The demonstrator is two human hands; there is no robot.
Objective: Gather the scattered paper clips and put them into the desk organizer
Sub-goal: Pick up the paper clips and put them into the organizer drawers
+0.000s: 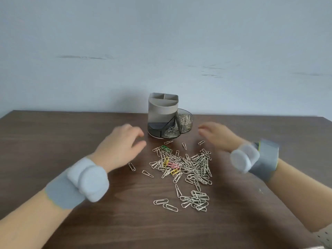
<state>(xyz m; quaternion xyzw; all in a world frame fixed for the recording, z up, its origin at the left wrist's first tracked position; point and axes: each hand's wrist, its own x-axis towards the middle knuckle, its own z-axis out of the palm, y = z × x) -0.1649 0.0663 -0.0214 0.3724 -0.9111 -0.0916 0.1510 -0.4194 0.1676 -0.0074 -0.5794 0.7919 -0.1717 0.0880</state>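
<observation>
Done: some shiny silver wire paper clips (186, 121) already lie in the low see-through trays of the round grey plastic desk organizer (163, 112).
Left: a big pile of silver paper clips (194, 166), with a few pink, yellow and green ones, lies on the dark brown wooden tabletop (71, 133) just in front of the organizer. Most are not picked up yet.
Hands: the left hand (122, 142) and right hand (218, 135) hang over the pile, one on each side, fingers loose and open, holding nothing.

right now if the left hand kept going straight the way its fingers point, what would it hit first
Probably the desk organizer. The left hand points forward and right, toward its dark lower trays, with only bare table between. The hand is blurred and its height unclear, so this is a guess.
</observation>
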